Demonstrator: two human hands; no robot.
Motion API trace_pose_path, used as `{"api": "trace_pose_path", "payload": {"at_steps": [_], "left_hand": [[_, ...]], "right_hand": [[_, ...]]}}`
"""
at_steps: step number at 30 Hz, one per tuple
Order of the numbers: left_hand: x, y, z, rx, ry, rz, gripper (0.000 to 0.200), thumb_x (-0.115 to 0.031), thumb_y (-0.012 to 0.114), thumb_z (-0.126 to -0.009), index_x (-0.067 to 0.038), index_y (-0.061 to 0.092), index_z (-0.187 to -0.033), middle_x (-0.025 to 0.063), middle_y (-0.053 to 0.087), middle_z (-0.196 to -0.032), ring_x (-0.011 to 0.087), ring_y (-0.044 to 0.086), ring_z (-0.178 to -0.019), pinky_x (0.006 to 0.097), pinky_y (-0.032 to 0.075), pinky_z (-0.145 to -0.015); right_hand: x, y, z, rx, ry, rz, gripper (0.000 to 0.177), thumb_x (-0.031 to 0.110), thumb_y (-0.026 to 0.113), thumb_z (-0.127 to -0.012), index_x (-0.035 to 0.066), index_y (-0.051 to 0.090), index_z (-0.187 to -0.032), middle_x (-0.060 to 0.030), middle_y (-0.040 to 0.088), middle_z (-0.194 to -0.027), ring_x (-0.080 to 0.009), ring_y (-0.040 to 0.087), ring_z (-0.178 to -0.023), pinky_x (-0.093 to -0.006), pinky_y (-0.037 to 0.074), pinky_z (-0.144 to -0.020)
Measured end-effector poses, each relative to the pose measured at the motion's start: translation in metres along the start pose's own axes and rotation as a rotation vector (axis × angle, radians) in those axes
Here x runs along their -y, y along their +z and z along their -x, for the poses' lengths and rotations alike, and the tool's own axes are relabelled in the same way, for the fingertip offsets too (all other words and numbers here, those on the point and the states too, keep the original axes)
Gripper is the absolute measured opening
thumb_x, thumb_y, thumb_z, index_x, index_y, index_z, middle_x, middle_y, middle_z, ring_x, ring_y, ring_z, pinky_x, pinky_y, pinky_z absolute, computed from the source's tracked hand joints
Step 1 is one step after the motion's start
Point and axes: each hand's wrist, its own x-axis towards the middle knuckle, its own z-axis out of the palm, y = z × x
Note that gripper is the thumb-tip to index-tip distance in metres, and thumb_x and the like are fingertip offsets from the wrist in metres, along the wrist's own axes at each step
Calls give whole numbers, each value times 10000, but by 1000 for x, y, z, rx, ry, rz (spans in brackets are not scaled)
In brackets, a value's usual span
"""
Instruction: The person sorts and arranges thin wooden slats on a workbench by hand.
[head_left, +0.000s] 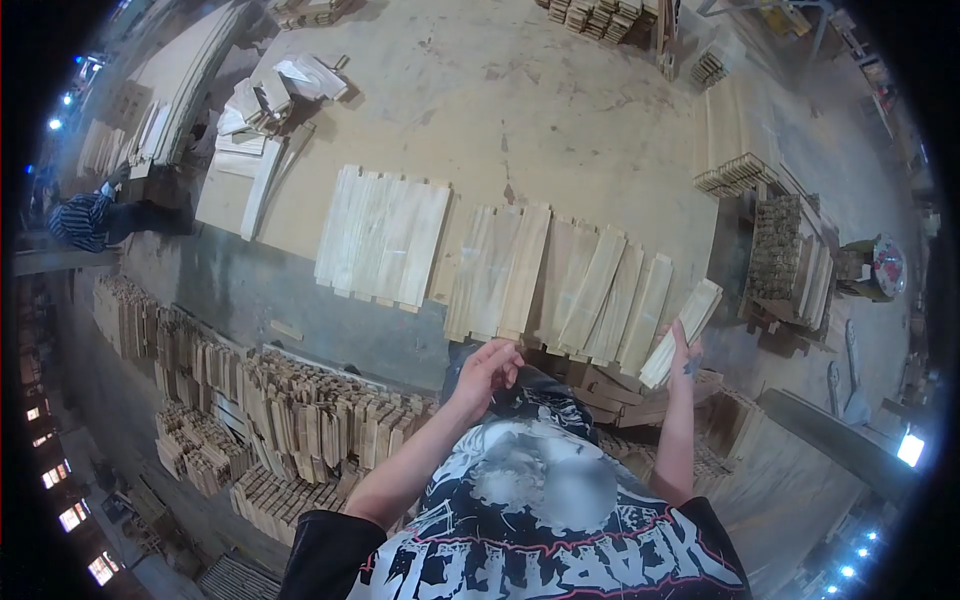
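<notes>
My right hand is closed around the near part of a narrow pale wooden board, possibly more than one layered together, held slanting at the table's right front edge. My left hand is in front of my body with its fingers curled in; no board shows in it. Just beyond it are the near ends of a row of flat boards lying side by side. Looser, slightly fanned boards stretch from there toward my right hand. Further left on the table lies another neat panel of pale boards.
The large table carries a jumbled wood pile at its far left. Dense stacks of slats stand on the floor at left. More stacks stand at right. One person is at far left, another at far right.
</notes>
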Motion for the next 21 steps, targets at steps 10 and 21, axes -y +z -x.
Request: {"api": "trace_pose_path", "payload": {"at_steps": [10,21], "left_hand": [[-52,-22,-12,-142,303,-27,217,-307,605,-1034,-112,628,-942,-13,622,-743,89,550,-619,239,436,-581],[-85,-83,0,-728,399,-1113,496,-457,690,-943,-64,608,-653,70,529,-519,211,533,-479,363,420,-498]], "right_hand": [[12,9,10,-52,1,1,312,259,707,-969,31,577,-1139,-87,688,-893,-169,671,-739,-303,546,-691],[7,9,8,-64,-17,-8,318,259,713,-966,39,576,-1149,-72,686,-872,-161,666,-727,-299,545,-671]]}}
